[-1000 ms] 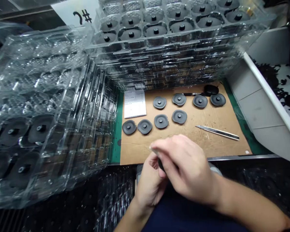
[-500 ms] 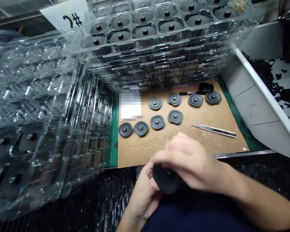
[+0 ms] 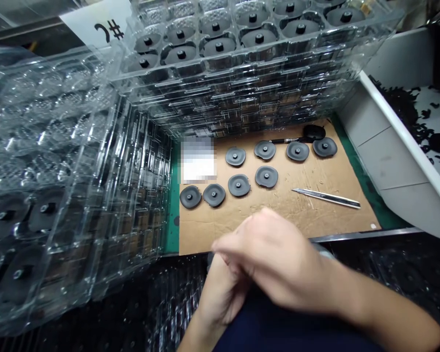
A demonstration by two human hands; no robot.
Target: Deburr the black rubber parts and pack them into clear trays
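My right hand is blurred with motion and lies across my left hand at the front edge of the cardboard sheet. No black rubber disc shows between my hands, and anything held there is hidden. Several black rubber discs with central studs lie in two rows on the cardboard, beyond my fingers. A snap-off utility knife lies to the right of the discs, farther from my right hand.
Stacked clear plastic trays holding black discs rise behind the cardboard, and more lie to the left. A black pen lies by a black object. A white bin with black scraps stands at the right.
The black disc seen between my hands half a second ago no longer shows. My right hand has slid left across my left hand.
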